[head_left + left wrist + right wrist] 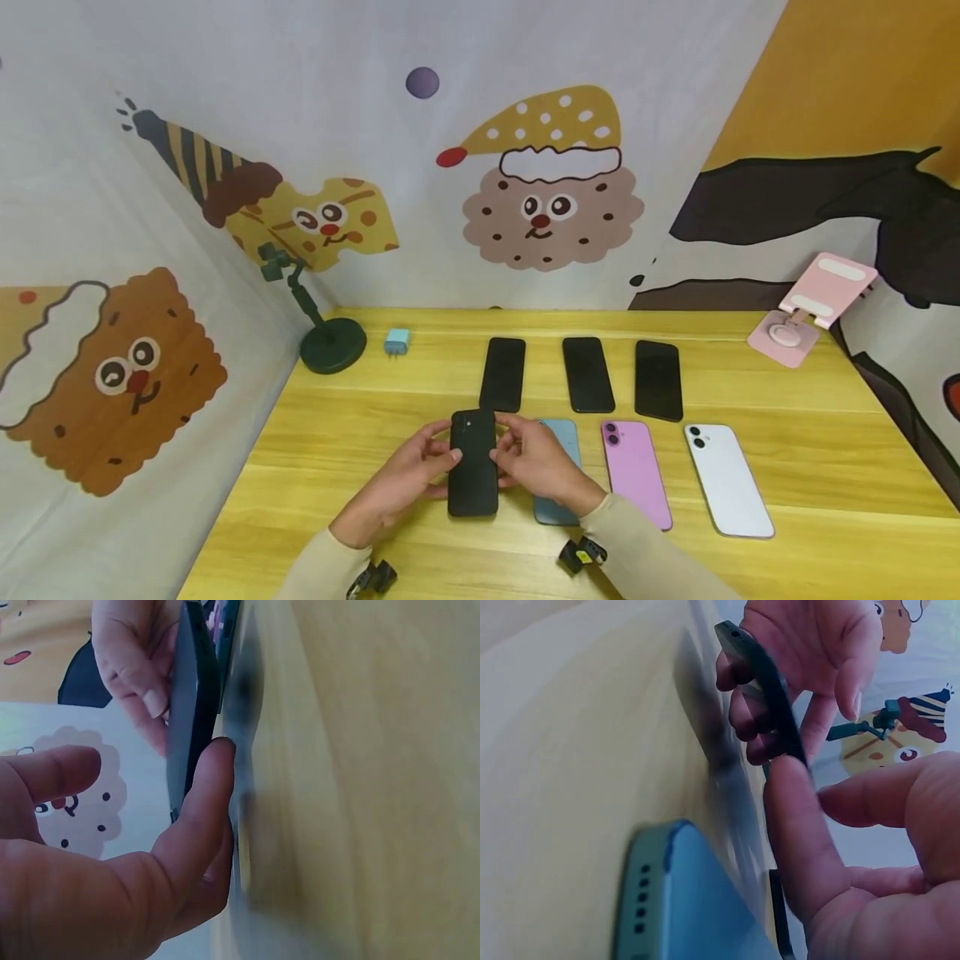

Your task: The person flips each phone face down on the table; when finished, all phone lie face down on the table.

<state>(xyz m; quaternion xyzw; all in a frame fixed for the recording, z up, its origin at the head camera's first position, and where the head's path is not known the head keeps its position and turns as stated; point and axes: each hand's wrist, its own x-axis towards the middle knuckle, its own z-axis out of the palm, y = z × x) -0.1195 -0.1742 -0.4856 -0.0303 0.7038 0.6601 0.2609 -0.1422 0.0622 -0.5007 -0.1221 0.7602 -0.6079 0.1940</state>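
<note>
- Black phone (473, 475), back and camera lenses turned up, spans the fingertips of two hands just above a wooden table (847, 433), its shadow falling on the grain.
- Left hand (408, 468): fingers curl under one long edge while the thumb arches over the back. Whether that thumb presses cannot be told; the wrist views suggest a gap.
- Right hand (538, 457): index finger and thumb meet the opposite edge toward the lens end, in what looks like a light pinch.
- Good handling here would likely mean even support from both sides. A smooth slab held by fingertips could slip, so a fuller hold beneath seems wise before any turn, with pads off the lenses.
- Blue phone (564, 433), just beside and partly hidden by the right hand, is the likeliest thing to be bumped; the wrist would best pass high over it.
- Pink phone (637, 475) and white phone (729, 479) lie farther right, with three dark phones (588, 375) in a row behind.
- Well apart, toward the wall: a green stand (333, 346), a charger plug (397, 340) and a pink stand (828, 283).
</note>
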